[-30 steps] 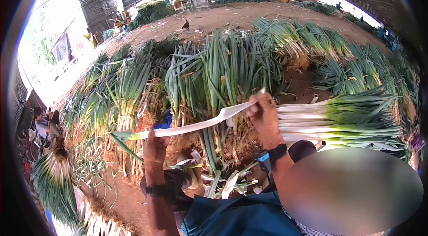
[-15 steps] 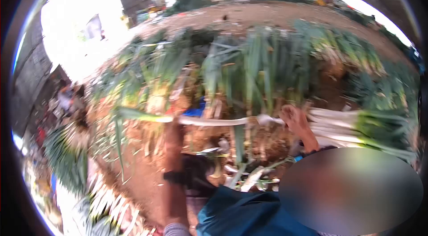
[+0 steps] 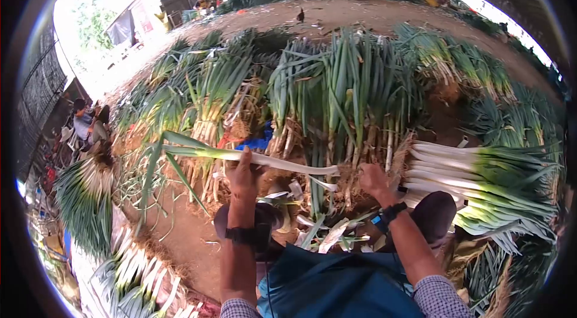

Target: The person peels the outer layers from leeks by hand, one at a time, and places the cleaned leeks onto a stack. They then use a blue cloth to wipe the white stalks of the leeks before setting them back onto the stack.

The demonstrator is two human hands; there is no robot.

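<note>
A long green onion [image 3: 294,165] lies crosswise in front of me, its white shank pointing right and its green leaves bending down at the left. My left hand [image 3: 243,180] is closed round it near where white turns green. A thin pale strip [image 3: 323,184] hangs below the shank near its root end. Just right of that end, my right hand [image 3: 375,182] is closed; whether anything is inside its fingers is hidden. To its right lies a pile of cleaned green onions [image 3: 448,168], white shanks toward me.
Bundles of untrimmed green onions [image 3: 354,84] with soil and roots line the ground ahead. Peeled scraps [image 3: 336,237] lie between my knees. More bundles [image 3: 90,204] are at the left, near a seated person [image 3: 87,123]. A blue piece [image 3: 258,139] lies among the bundles.
My right hand has moved slightly left and down, off the shank's root end. The green onion now tilts down to the right, with a loose strip hanging. The view has sharpened.
</note>
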